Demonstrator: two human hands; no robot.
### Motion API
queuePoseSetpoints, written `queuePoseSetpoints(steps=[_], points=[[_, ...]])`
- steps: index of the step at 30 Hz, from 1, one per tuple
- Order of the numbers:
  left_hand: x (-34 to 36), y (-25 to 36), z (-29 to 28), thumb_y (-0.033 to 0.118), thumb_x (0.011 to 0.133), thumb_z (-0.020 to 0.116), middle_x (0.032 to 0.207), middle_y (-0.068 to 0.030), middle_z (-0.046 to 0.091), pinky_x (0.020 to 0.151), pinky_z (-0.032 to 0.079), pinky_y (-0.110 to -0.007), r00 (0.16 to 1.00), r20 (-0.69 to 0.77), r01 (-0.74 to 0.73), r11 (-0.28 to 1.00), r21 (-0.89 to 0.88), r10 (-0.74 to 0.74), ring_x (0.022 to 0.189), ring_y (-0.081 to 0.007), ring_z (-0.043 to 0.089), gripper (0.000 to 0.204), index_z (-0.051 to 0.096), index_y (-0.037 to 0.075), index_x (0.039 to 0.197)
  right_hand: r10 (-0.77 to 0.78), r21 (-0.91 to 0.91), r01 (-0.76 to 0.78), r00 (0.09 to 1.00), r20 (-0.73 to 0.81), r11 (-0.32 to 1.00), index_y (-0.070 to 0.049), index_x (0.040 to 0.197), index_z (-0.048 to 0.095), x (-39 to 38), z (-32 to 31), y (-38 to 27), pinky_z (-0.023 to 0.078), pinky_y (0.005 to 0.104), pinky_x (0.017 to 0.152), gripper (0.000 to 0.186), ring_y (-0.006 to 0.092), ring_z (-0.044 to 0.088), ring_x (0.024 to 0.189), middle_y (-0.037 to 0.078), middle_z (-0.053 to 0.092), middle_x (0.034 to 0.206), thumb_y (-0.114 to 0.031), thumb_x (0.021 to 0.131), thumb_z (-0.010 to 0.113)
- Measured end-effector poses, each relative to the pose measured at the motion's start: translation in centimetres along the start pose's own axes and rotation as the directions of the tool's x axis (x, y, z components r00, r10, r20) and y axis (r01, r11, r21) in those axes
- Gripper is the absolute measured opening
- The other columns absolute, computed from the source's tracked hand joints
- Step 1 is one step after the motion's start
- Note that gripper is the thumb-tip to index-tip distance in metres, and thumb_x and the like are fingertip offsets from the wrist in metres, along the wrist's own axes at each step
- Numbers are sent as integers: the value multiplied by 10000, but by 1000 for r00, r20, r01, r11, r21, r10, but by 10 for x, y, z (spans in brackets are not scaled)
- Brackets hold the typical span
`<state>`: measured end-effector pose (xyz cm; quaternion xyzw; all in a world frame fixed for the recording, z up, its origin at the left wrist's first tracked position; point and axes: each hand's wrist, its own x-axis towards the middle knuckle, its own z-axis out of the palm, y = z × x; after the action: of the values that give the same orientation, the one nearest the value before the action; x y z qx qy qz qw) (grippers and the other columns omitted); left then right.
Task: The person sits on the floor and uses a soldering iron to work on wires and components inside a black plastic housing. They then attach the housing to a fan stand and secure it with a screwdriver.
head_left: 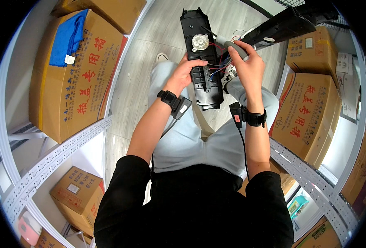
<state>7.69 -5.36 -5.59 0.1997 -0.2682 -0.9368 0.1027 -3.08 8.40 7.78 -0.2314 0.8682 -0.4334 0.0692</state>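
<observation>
Black plastic forms the long casing [214, 97] held out beyond the person's knees, above the grey wood-look floor [137, 45], with its ribbed inner side facing up; what bears its near end cannot be told. The left hand [183, 73] is closed round the casing's left edge, thumb across the narrow ridged strip [207, 80] near the middle, probably to keep the light shell from twisting. From the right, the right hand [251, 66] pinches the rounded grey handle of a screwdriver [239, 51] between thumb and fingers, its slim dark shaft slanting toward the casing's far end; the grip looks chosen for fine aiming, though whether the tip touches cannot be seen. Between that shaft and the left thumb sits a clear, glossy round disc [200, 42], smooth against the matt plastic. Thin, flexible wires [216, 45], some red, loop off the right edge toward a bulky black housing [282, 27] at the far right, so the casing is perhaps kept close to leave them slack. On both sides, perforated pale metal shelves [67, 151] carry stiff cardboard boxes [55, 103], and a soft, folded blue cloth [69, 35] drapes over the large one at left.
</observation>
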Motion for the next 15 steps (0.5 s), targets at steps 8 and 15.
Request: queuePoseSetpoints(steps=[8, 15], points=[[0, -1, 2, -100, 779, 677, 1095, -118, 674, 841, 587, -384, 999, -38, -18, 995, 93, 22, 950, -234, 693, 484, 554, -4, 1237, 66, 66, -65, 998, -5, 996, -38, 1094, 722, -6, -5, -5, 538, 303, 738, 352, 170, 704, 783, 136, 743, 863, -274, 835, 749], [0, 1, 3, -128, 742, 683, 1096, -131, 626, 775, 597, -384, 1000, 6, -1, 996, 94, 1, 932, -235, 683, 628, 415, 8, 1294, 51, 95, -47, 998, -34, 994, -32, 1097, 718, -6, -9, -6, 539, 288, 707, 350, 140, 690, 748, 124, 743, 849, -262, 837, 752]])
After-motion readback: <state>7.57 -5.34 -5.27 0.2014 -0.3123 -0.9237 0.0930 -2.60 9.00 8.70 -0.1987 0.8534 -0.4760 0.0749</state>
